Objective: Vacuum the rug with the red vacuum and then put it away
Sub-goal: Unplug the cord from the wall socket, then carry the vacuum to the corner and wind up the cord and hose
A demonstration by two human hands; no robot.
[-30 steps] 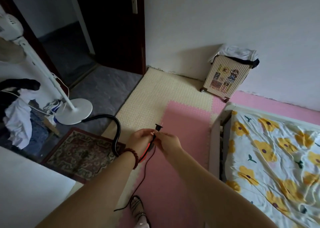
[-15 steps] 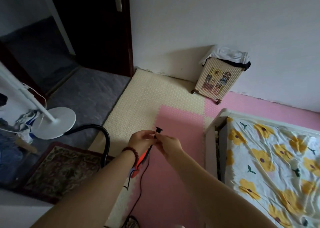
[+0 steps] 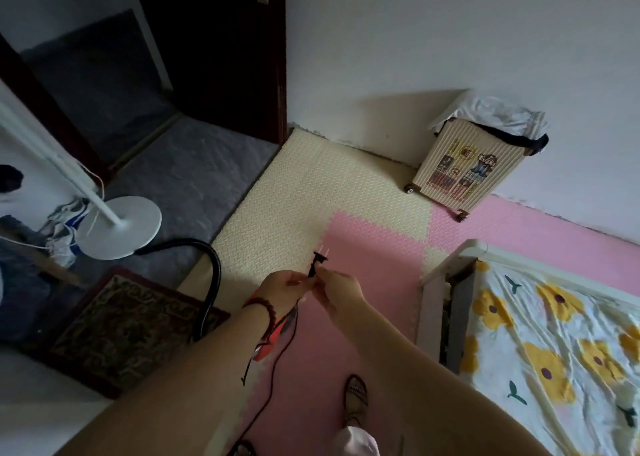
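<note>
The left hand [image 3: 282, 287] and right hand [image 3: 341, 289] meet fingertip to fingertip, both pinching the base of the black plug [image 3: 318, 259], prongs upward. Its cord [image 3: 277, 369] hangs toward the pink foam mat [image 3: 374, 258]. The red vacuum [image 3: 278, 331] sits mostly hidden behind the left wrist, its hose [image 3: 212, 272] arching beside the patterned rug [image 3: 128, 327]. This looks like the power-lead step. The next move calls for a socket, and none is visible.

My sandalled foot [image 3: 356, 395] has stepped forward on the pink mat [image 3: 374, 265], now right of the cord [image 3: 273, 379]; the plug [image 3: 317, 261] shows its prongs.
</note>
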